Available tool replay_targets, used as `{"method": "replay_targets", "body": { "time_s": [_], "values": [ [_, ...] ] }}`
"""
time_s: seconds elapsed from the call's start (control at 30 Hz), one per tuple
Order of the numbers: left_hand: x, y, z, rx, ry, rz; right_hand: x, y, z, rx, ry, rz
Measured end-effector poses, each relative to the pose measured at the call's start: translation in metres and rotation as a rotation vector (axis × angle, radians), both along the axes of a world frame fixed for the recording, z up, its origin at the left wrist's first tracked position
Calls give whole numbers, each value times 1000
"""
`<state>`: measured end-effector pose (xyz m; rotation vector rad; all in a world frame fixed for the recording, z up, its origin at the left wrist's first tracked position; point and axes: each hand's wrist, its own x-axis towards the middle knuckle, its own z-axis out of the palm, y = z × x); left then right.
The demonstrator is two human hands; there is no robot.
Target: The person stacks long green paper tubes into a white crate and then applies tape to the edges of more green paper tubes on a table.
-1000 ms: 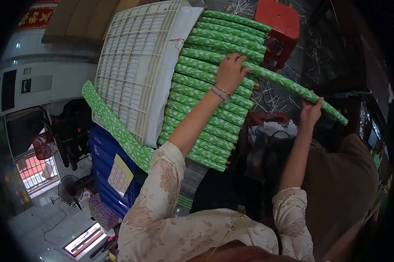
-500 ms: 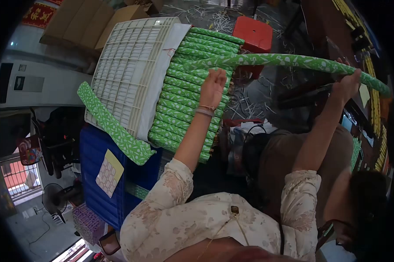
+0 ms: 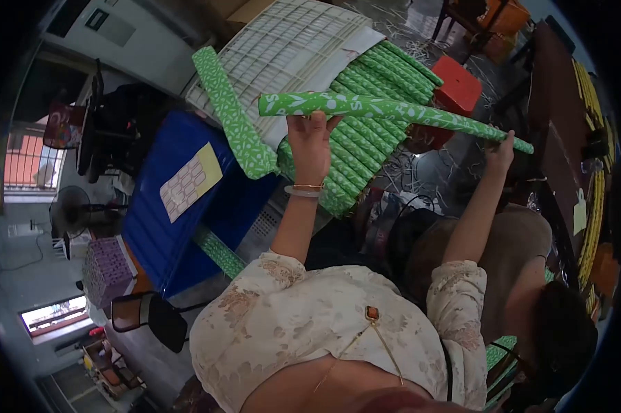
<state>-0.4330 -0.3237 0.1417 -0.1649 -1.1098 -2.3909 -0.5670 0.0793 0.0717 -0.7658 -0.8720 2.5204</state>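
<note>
A long green roll of patterned wrapping paper (image 3: pixel 386 109) stretches across the view between my hands. My left hand (image 3: pixel 312 148) grips it near its wider-looking left end, the thumb in front and the fingers mostly behind. Close to the other end, my right hand (image 3: pixel 501 153) is closed around it. Below and behind this roll, several more green rolls (image 3: pixel 369 141) lie side by side, partly covered by it. A separate green patterned length (image 3: pixel 233 113) rests slantwise to the left, across the edge of a white plastic crate (image 3: pixel 269 51).
A blue bin (image 3: pixel 160 182) with a yellowish printed card (image 3: pixel 192 182) on it stands at left. Past the rolls is a red stool (image 3: pixel 456 86), with paper shreds on the floor. Another person (image 3: pixel 531 275) sits close on my right, beside a dark table (image 3: pixel 551 89).
My left hand has gone from open above the stacked rolls to gripping the long roll. The held roll has shifted left, my right hand moving with it. The whole view has turned.
</note>
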Motion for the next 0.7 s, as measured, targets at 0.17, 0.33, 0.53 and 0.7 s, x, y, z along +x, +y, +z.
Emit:
{"method": "replay_targets", "body": {
  "time_s": [0.17,0.33,0.53,0.7],
  "values": [
    [51,-33,-3,-76,-60,35,20,-88,-42,97,-97,178],
    [97,-55,-6,-108,-167,120,58,-143,-66,414,-416,688],
    [125,-59,-16,-299,-215,87,92,-205,-45,1194,80,598],
    [130,-55,-13,-326,-221,-12,170,-289,65,1326,780,662]
  ]
}}
